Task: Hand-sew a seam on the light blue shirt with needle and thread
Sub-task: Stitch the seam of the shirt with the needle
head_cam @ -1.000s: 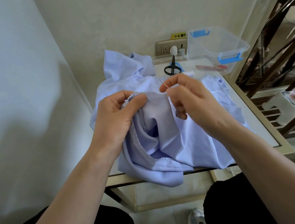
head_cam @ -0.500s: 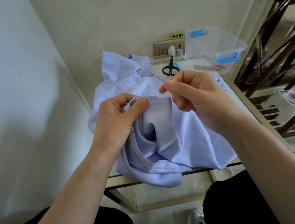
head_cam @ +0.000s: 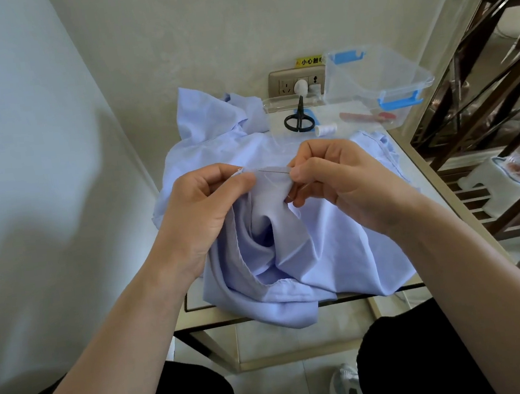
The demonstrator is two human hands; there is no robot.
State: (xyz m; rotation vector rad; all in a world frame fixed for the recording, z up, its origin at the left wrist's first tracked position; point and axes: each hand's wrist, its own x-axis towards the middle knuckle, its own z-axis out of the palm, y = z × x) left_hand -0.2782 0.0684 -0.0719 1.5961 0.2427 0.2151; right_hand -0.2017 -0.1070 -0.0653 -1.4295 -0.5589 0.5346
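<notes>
Nearest the camera: two legs in black trousers and one grey-and-white shoe on a tiled floor.

Table: pale top with a tan frame, set in a corner. The light blue shirt lies crumpled over most of it, and one fold hangs over the front edge.

Left hand: fingers curled, thumb and forefinger pinching a raised fold of the shirt at its upper edge.

Right hand: fingers curled, thumb and forefinger pinching the needle. The needle lies nearly level along the top of the fold, its tip towards the left thumb. A fine white thread is faintly visible just below it.

Beyond the hands: a white thread spool lies on its side. Black scissors rest on a clear flat lid.

Container: a clear plastic box with blue latches stands tilted at the far right corner. A long red item shows through its lower wall; its nature cannot be told. No other contents are discernible.

Wall behind: a socket plate with a white plug, under a yellow label.

Change from half a second ago: the needle then pointed up and away, clear of the fold. The right hand has since come down and closed on the left. The spool, previously hidden behind that hand, is now exposed. The left hand's grip is unchanged.
</notes>
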